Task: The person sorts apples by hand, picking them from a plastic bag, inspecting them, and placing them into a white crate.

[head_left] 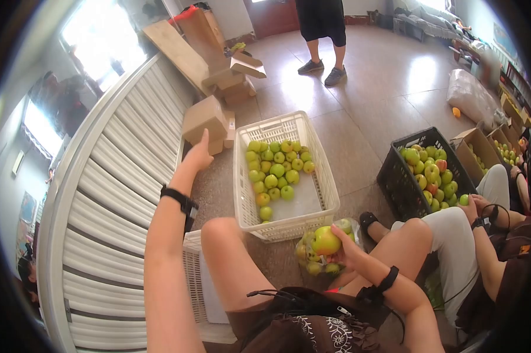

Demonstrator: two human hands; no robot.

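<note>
My left hand is stretched forward and grips the lower edge of a small cardboard box beside the white plastic crate. My right hand holds a yellow-green apple just above a clear plastic bag of apples that lies on the floor between my knee and the crate. The white crate is partly filled with green apples gathered at its far half.
A black crate of apples stands to the right, next to a seated person. Another person stands at the far end of the tiled floor. Cardboard boxes and boards lie along the corrugated shutter on the left.
</note>
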